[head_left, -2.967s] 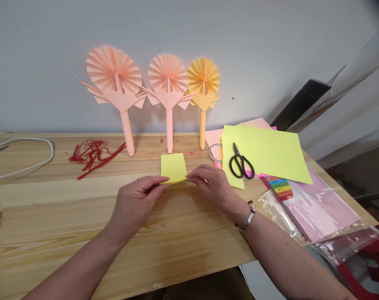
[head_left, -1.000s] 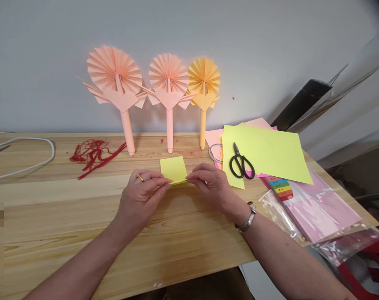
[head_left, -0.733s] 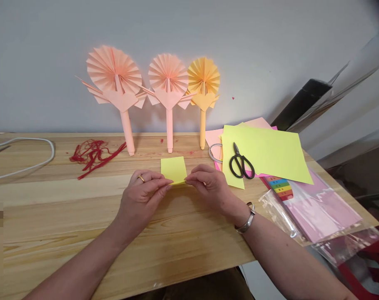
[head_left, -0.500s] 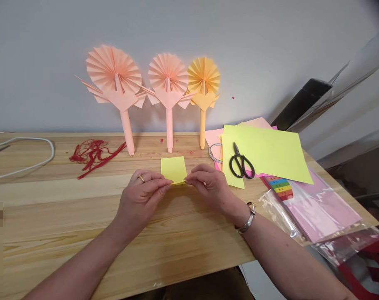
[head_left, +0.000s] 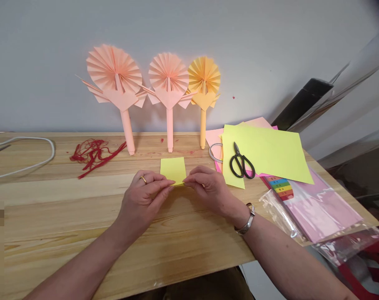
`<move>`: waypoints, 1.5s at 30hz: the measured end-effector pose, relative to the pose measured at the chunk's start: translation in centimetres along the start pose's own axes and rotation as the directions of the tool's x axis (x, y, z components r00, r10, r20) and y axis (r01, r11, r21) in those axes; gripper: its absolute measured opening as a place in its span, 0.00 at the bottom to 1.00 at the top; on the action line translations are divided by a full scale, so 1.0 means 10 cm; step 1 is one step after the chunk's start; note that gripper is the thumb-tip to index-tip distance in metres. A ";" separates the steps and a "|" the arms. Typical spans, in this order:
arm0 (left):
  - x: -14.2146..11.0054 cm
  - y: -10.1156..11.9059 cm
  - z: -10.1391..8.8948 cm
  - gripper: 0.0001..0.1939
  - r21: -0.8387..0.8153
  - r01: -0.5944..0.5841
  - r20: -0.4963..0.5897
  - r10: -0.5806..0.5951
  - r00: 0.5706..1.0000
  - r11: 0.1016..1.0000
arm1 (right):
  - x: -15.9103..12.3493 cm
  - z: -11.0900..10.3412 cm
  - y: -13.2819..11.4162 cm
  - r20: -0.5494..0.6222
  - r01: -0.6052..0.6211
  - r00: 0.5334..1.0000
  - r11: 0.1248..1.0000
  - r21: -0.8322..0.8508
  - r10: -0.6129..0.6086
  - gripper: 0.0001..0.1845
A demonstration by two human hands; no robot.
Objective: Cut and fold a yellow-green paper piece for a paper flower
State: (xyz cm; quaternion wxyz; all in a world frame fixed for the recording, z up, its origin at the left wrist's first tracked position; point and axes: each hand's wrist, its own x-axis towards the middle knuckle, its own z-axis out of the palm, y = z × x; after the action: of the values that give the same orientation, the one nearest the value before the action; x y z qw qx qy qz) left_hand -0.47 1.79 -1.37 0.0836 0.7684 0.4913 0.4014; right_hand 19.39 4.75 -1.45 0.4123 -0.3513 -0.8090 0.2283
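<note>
A small piece of yellow paper (head_left: 173, 168) lies at the middle of the wooden table, its near edge lifted and folded narrowly. My left hand (head_left: 147, 193), with a ring on one finger, pinches the left end of that edge between thumb and fingers. Its right end is pinched by my right hand (head_left: 206, 187), which has a silver bracelet at the wrist. Only a short stretch of the fold shows between the two sets of fingertips.
Three paper fans lean on the wall: a large pink fan (head_left: 114, 68), a smaller pink fan (head_left: 168, 68) and an orange fan (head_left: 205, 71). Red threads (head_left: 94, 156) lie left. Black scissors (head_left: 241, 162) rest on yellow sheets (head_left: 273, 152), near a plastic paper packet (head_left: 327, 208). A white cable (head_left: 53, 152) loops left.
Both hands keep their pinch on the paper's near edge. The fingertips have come slightly closer together, and the paper has shifted very little.
</note>
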 end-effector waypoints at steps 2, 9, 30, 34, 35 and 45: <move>-0.01 -0.01 0.00 0.06 0.001 -0.014 0.006 0.014 1.000 1.000 | -0.01 0.01 0.00 0.016 0.007 1.000 1.000 0.008 -0.007 0.09; -0.02 -0.02 0.00 0.06 -0.013 -0.016 0.022 0.016 1.000 1.000 | 0.00 0.02 0.00 0.024 0.017 1.000 1.000 0.011 -0.017 0.08; 0.01 0.04 0.01 0.08 0.037 -0.144 -0.004 0.144 0.990 0.989 | 0.02 0.04 -0.07 0.019 0.129 0.992 0.991 -0.046 -0.128 0.04; 0.01 0.05 0.00 0.08 0.050 -0.148 0.001 0.148 0.989 0.988 | 0.01 0.05 -0.05 0.026 0.128 0.992 0.991 -0.047 -0.127 0.04; 0.01 0.05 0.00 0.08 0.054 -0.154 0.002 0.154 0.988 0.987 | 0.01 0.06 -0.04 0.024 0.132 0.991 0.990 -0.045 -0.131 0.05; -0.01 0.02 0.02 0.09 0.040 -0.155 0.011 0.155 0.988 0.987 | 0.00 0.06 -0.02 0.025 0.129 0.991 0.991 -0.029 -0.129 0.06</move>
State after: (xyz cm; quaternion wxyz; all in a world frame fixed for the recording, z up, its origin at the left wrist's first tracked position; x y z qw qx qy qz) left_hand -0.19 1.66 -1.43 0.0383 0.8073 0.4380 0.3935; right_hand 18.81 4.60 -1.64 0.4117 -0.3018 -0.8380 0.1928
